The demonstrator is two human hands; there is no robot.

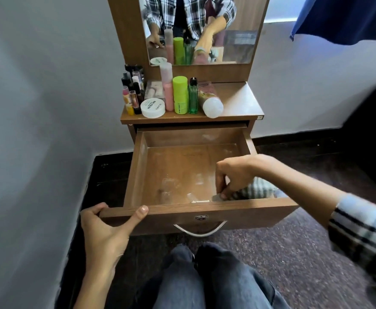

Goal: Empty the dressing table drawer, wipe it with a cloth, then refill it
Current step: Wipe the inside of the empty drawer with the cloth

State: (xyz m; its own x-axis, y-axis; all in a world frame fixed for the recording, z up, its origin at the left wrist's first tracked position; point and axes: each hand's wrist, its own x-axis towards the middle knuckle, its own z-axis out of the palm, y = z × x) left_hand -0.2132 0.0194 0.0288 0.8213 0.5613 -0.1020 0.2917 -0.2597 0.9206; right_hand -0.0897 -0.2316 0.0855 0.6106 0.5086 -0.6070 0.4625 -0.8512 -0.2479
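Drawer (138,172) pulled out toward the viewer, floor bare and smudged, right hand (234,172) pinching striped cloth (256,189) in near right corner, left hand (106,228) gripping near left front edge, bottles (180,94) crowding left of tabletop (238,101) beyond.

A home, likely a bedroom corner: wooden dressing table (234,101) with mirror (205,30), cosmetics bottles (179,95) and jar (153,107) crowded on its surface, open drawer (182,172), plain white walls (37,97), dark floor (294,253).

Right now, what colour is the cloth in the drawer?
Grey-and-white checked cloth, seen in the head view.
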